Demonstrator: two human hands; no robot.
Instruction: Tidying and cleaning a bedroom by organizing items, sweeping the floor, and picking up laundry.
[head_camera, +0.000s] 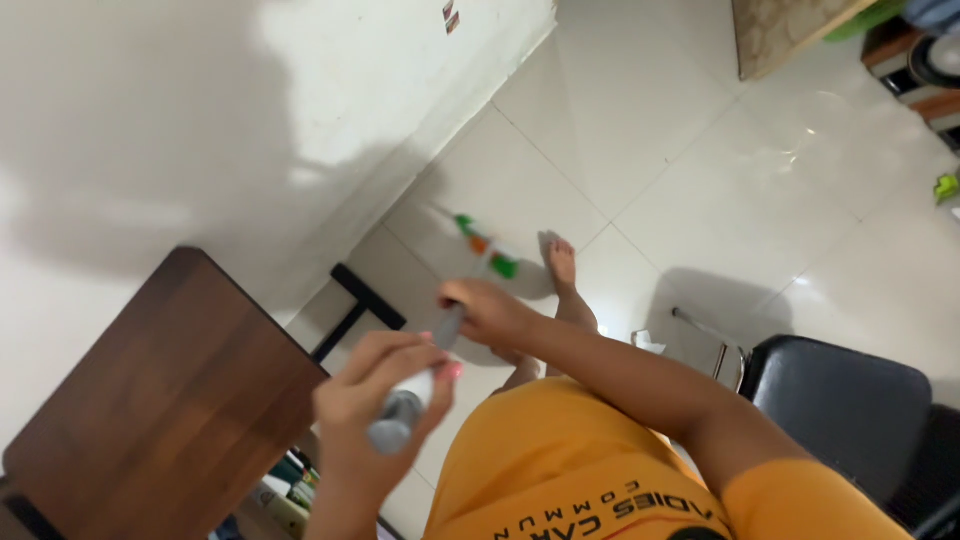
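Here, left to right. Wooden table (165, 400): dark brown top, left of the left hand, its corner near the wrist; a black metal frame (362, 305) shows just beyond it, and small bottles (290, 485), blurred, sit under its edge, below the hand.

Left hand (385, 385): closed, fingers curled around the lower end of a long pole (425, 370); the gripped part reads white and grey, with a grey cap sticking out beneath the fist.

Pole: slants up and to the right from the left hand, straight to the right hand. Beyond that hand, on the pale tiled floor (700, 170), lies a thin stick with green and orange pieces (485, 243); whether it joins the pole cannot be told.

Right hand (490, 310): closed over the pole's upper part, above and right of the left hand, forearm running down to the right.

Bare foot (562, 265): on the tiles just beyond the right hand, beside the green piece.

Orange shirt (560, 470): below both hands.

Black padded chair (850, 410): right of the right forearm, chrome leg showing.
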